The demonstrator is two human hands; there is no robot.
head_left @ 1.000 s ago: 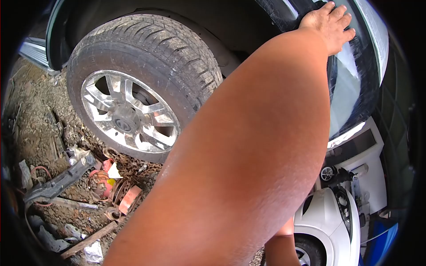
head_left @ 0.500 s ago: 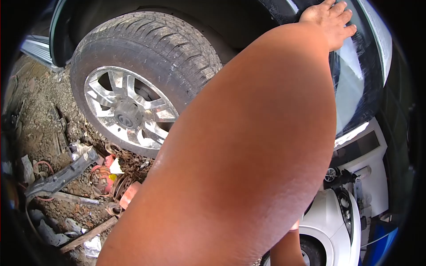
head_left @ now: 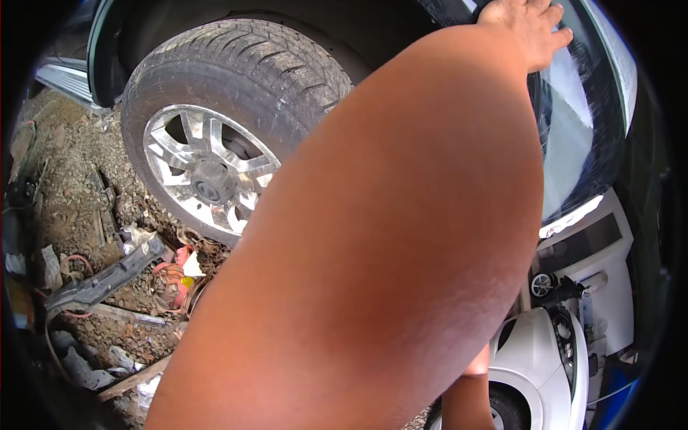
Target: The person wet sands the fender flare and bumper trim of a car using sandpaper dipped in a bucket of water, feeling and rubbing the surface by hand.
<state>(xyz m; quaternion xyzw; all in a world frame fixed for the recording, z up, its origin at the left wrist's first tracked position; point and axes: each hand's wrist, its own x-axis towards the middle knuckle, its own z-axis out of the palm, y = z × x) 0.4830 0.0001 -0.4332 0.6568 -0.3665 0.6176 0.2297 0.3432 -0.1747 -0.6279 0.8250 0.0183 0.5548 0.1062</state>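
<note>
My left arm point(head_left: 373, 236) reaches across the view from the lower left to the upper right. At its end my left hand point(head_left: 524, 32) lies with its back showing and fingers apart on a dark, glossy vehicle body panel point(head_left: 605, 107). The top edge of the view cuts off some fingertips. Below the hand, the panel has a pale grey patch point(head_left: 570, 136) and scuffs. Left of the arm stands a wheel with a worn tyre point(head_left: 244, 79) and a chrome rim point(head_left: 208, 161), under the wheel arch. Part of my other arm point(head_left: 466, 401) shows at the bottom; its hand is out of view.
Gravelly ground point(head_left: 64, 158) at left holds a dark broken plastic piece point(head_left: 107, 276), a wooden stick point(head_left: 136, 380), reddish coils point(head_left: 172, 287) and scraps. A white car point(head_left: 534, 351) stands at lower right, near a white vehicle point(head_left: 609, 308). A side step point(head_left: 64, 82) shows at upper left.
The view has shifted a little, with the wheel and ground slightly further right. My left hand sits a bit higher in view, still spread on the panel.
</note>
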